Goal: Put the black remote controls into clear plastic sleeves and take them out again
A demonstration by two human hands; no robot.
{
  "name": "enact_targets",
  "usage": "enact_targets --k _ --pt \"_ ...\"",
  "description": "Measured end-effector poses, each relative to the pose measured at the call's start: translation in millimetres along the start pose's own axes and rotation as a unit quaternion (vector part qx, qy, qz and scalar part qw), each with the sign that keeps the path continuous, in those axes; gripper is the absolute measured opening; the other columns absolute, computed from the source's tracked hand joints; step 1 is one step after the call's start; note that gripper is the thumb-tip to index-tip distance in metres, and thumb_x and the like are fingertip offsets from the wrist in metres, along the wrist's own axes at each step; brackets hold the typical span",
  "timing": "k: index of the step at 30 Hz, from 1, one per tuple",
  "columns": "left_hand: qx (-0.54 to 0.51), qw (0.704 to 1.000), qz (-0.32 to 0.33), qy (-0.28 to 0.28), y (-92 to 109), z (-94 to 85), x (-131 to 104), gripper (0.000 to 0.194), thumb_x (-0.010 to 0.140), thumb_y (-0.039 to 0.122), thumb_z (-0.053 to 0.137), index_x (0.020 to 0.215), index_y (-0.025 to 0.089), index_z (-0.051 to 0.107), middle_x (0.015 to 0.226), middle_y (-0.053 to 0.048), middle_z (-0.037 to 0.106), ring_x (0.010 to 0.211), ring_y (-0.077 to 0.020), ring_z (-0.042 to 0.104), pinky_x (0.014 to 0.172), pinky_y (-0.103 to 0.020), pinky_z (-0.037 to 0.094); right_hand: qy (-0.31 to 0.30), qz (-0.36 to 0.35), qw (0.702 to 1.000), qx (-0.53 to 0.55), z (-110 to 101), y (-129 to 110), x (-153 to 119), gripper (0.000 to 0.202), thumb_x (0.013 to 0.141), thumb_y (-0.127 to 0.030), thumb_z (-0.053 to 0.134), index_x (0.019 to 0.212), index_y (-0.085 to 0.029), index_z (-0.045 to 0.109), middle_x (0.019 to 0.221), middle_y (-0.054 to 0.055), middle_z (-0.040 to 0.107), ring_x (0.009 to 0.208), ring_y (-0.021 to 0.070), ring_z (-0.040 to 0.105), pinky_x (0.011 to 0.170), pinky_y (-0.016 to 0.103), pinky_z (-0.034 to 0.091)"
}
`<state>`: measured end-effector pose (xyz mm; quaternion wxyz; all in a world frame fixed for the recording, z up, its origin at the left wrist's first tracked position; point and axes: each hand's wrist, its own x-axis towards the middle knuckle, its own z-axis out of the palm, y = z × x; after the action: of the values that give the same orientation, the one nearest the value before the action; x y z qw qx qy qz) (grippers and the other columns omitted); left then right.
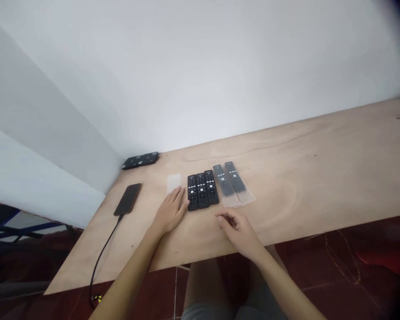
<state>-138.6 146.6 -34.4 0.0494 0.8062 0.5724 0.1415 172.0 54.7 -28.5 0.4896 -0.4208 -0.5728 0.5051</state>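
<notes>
Three bare black remotes point(202, 190) lie side by side on the wooden table. Two more remotes point(229, 178) in clear plastic sleeves point(248, 195) lie to their right. My left hand point(170, 211) rests flat with fingers spread over the lower part of an empty plastic sleeve point(174, 181), its thumb close to the leftmost bare remote. My right hand point(235, 226) is below the sleeved remotes, fingers loosely curled and thumb apart from the index finger, with nothing visible between them.
A phone point(128, 199) with a black cable point(103, 249) lies on the left of the table point(303, 178). Two flat black boxes point(140, 160) sit in the back left corner by the white wall point(186, 80). The table's front edge is near my legs.
</notes>
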Motion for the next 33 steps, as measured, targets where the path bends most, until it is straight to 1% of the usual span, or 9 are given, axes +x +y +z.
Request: enact_targets --k 5,7,10,16,19,22,26,29,33 --pt "-0.001 0.999 0.010 0.052 8 -18.6 0 0.062 0.116 0.056 0.036 0.165 0.021 0.049 0.171 -0.015 0.050 0.161 -0.0359 0.043 0.132 -0.061 0.036 0.016 -0.015 0.999 -0.038 1 1 4 0.023 0.106 -0.038 0.060 0.110 -0.024 0.078 0.096 0.004 0.077 0.087 0.0249 0.070 0.077 0.035 0.054" --pt "-0.003 0.994 0.010 0.107 23 -28.4 -10 0.055 0.116 0.049 0.037 0.160 0.020 0.052 0.167 -0.018 0.051 0.160 -0.0386 0.040 0.131 -0.066 0.034 0.016 -0.028 0.996 -0.079 -1 1 7 0.022 0.105 -0.034 0.059 0.109 -0.023 0.078 0.097 0.004 0.078 0.086 0.0247 0.070 0.076 0.036 0.055" --pt "-0.023 0.977 0.038 0.210 60 -34.3 -34 0.032 0.115 0.035 0.044 0.135 0.022 0.067 0.141 -0.016 0.063 0.138 -0.0357 0.056 0.118 -0.060 0.048 0.044 -0.069 0.981 -0.178 -7 0 17 0.025 0.105 -0.028 0.055 0.113 -0.023 0.077 0.107 0.008 0.080 0.094 0.0277 0.072 0.083 0.041 0.056" --pt "-0.050 0.980 0.131 0.137 120 -17.1 -67 0.013 0.110 0.020 0.055 0.112 0.022 0.068 0.120 -0.013 0.067 0.116 -0.0312 0.062 0.104 -0.052 0.056 0.105 -0.138 0.877 -0.449 -24 1 40 0.040 0.106 -0.023 0.056 0.142 -0.026 0.073 0.152 0.010 0.071 0.139 0.0430 0.055 0.113 0.062 0.040" --pt "-0.066 0.982 0.148 0.092 125 -15.1 -67 0.009 0.109 0.020 0.058 0.109 0.022 0.067 0.120 -0.011 0.067 0.116 -0.0299 0.062 0.103 -0.050 0.056 0.102 -0.151 0.842 -0.508 -32 4 36 0.031 0.107 -0.025 0.060 0.131 -0.029 0.078 0.149 0.008 0.074 0.143 0.0440 0.054 0.112 0.064 0.037" --pt "-0.086 0.980 0.149 0.096 123 -17.9 -66 0.010 0.108 0.017 0.058 0.109 0.022 0.066 0.119 -0.010 0.068 0.115 -0.0287 0.062 0.101 -0.048 0.057 0.138 -0.175 0.825 -0.520 -45 6 14 0.016 0.106 -0.031 0.067 0.106 -0.028 0.083 0.136 0.007 0.081 0.140 0.0441 0.057 0.114 0.066 0.033" --pt "-0.099 0.978 0.155 0.102 120 -18.9 -67 0.011 0.107 0.014 0.059 0.109 0.022 0.066 0.118 -0.010 0.068 0.113 -0.0285 0.063 0.100 -0.047 0.057 0.147 -0.165 0.843 -0.490 -80 8 -28 0.018 0.106 -0.035 0.069 0.093 -0.027 0.079 0.117 0.009 0.082 0.128 0.0400 0.067 0.115 0.066 0.038" --pt "-0.107 0.976 0.165 0.098 120 -16.5 -69 0.012 0.108 0.014 0.058 0.113 0.021 0.066 0.118 -0.011 0.068 0.115 -0.0295 0.062 0.101 -0.048 0.056 0.088 -0.136 0.899 -0.408 -114 7 -55 0.030 0.107 -0.038 0.067 0.134 -0.029 0.076 0.136 0.012 0.075 0.129 0.0351 0.069 0.113 0.058 0.053" --pt "-0.115 0.973 0.176 0.095 118 -15.8 -73 0.016 0.108 0.017 0.061 0.123 0.021 0.064 0.122 -0.012 0.069 0.116 -0.0310 0.063 0.101 -0.050 0.057 0.028 -0.081 0.937 -0.339 -146 -1 -71 0.030 0.107 -0.039 0.068 0.136 -0.036 0.079 0.156 0.008 0.065 0.140 0.0332 0.065 0.117 0.053 0.057"
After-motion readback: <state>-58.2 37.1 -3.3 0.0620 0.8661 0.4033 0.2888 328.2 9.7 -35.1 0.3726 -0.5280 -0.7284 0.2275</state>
